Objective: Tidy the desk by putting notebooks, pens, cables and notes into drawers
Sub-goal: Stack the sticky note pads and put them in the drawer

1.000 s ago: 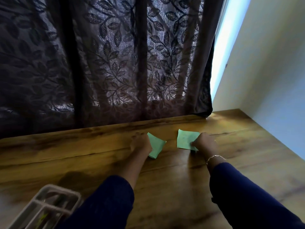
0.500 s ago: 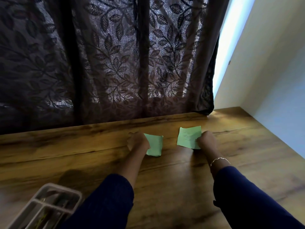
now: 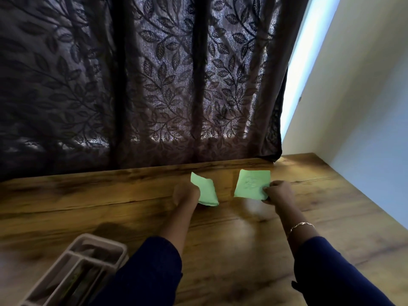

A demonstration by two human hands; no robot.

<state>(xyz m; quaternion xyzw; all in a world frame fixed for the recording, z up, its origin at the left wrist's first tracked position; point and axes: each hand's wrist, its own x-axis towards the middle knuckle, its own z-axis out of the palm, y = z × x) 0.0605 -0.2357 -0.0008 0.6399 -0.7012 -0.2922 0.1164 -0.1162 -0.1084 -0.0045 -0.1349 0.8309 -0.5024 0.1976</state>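
While left hand (image 3: 186, 193) grip pinches left note (image 3: 205, 191) and right hand (image 3: 278, 193) right note (image 3: 251, 184) edge, both look featherlight, floppy, crease-prone.

The grey plastic compartment tray (image 3: 99, 237) is cut off by the lower edge, and its dark contents are blurred. Faint marks on the right green paper note (image 3: 252, 184) cannot be read. The fingers of the left grip (image 3: 186, 193) are hidden against the left green paper note (image 3: 207, 191).

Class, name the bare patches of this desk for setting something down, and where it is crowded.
Bare desk: between curtain and tray, left of the left hand; between right hand and wall. Crowded: centre, where both hands hold green notes, and the tray corner.
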